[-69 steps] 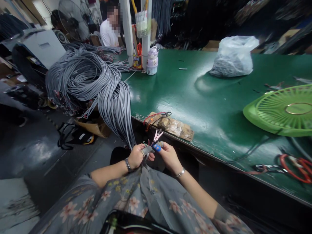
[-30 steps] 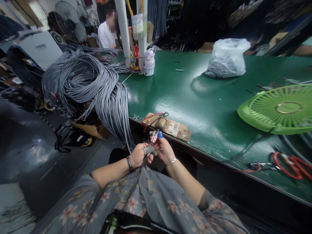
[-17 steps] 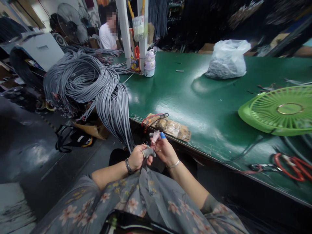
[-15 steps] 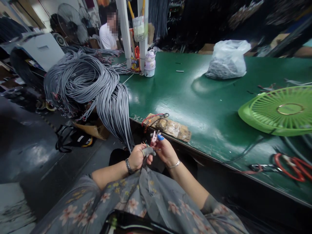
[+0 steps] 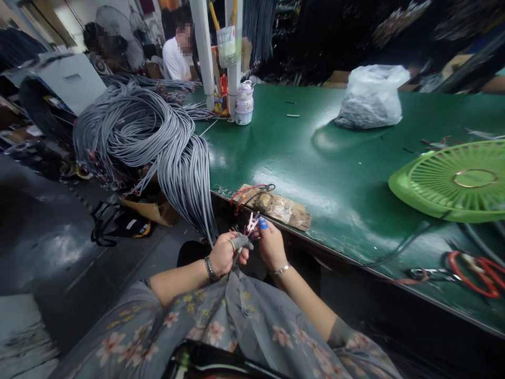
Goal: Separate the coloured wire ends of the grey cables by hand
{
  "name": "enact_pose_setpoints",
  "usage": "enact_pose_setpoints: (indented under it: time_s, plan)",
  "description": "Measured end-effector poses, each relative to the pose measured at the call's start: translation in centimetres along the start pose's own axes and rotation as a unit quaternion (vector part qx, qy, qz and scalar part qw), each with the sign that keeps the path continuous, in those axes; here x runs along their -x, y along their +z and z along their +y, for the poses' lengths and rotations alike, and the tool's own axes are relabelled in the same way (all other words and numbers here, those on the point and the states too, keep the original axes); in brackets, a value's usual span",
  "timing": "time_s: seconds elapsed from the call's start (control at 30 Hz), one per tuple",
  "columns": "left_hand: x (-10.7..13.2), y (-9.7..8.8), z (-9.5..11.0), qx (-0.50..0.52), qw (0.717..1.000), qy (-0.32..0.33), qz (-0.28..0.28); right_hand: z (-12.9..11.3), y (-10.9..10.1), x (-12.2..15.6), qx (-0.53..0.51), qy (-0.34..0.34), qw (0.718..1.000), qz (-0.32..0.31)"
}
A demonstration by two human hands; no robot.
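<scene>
In front of my lap, my left hand (image 5: 221, 258) is closed around the end of a grey cable (image 5: 237, 257), with a grey covering on the thumb. Thin coloured wires (image 5: 237, 229) fan out above that thumb. Close beside it, my right hand (image 5: 273, 249) pinches a small pale pink clip-like tool (image 5: 251, 224) with two prongs pointing up. A blue wrap (image 5: 263, 223) covers the right thumb tip. The tool's prongs are right by the wire ends; whether they touch a wire is too small to tell.
A large bundle of grey cables (image 5: 158, 126) hangs over the green table's (image 5: 276, 152) left edge. On the table are a wooden block (image 5: 290, 211) with wires, a plastic bag (image 5: 371, 100), a green fan (image 5: 453, 179) and red-handled pliers (image 5: 473, 273). A person (image 5: 175, 58) sits beyond.
My right hand has turned slightly, and the pink tool now shows its prongs spread upward. The coloured wires stand out more above my left thumb. My left hand has barely moved.
</scene>
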State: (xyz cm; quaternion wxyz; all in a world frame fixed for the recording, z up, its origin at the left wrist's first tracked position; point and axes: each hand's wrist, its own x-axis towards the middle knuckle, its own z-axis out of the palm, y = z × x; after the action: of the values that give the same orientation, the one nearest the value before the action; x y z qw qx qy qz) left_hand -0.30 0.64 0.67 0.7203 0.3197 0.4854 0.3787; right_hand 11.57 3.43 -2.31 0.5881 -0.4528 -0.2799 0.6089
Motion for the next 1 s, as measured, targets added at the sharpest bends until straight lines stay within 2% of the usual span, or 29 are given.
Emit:
enact_pose_setpoints:
  time_s: [0.07, 0.17, 0.27, 0.47, 0.63, 0.77, 1.0]
  plan:
    - [0.0, 0.1, 0.0, -0.003, 1.0, -0.002, -0.002, 0.2, 0.0, -0.1, -0.006, 0.008, 1.0, -0.007]
    - [-0.1, 0.3, 0.0, -0.004, 1.0, -0.008, -0.003, 0.2, 0.4, -0.5, -0.086, 0.089, 0.991, -0.048]
    - [-0.3, 0.4, -0.2, -0.003, 1.0, -0.012, 0.006, 0.1, 0.7, -0.8, -0.15, 0.133, 0.978, -0.049]
    - [-0.2, 0.3, -0.4, -0.014, 1.0, -0.021, 0.015, 0.0, 1.0, -0.7, -0.185, 0.138, 0.972, -0.042]
    - [0.2, 0.2, -0.3, -0.009, 1.0, -0.009, 0.022, 0.0, 0.9, -0.4, -0.205, 0.168, 0.963, -0.043]
    - [0.6, -0.1, -0.6, -0.013, 1.0, 0.004, 0.01, -0.1, 0.4, -0.4, -0.206, 0.188, 0.957, -0.08]
    - [0.2, 0.0, -1.0, 0.011, 0.999, 0.015, 0.038, -0.1, 0.3, -0.2, -0.143, 0.122, 0.979, -0.077]
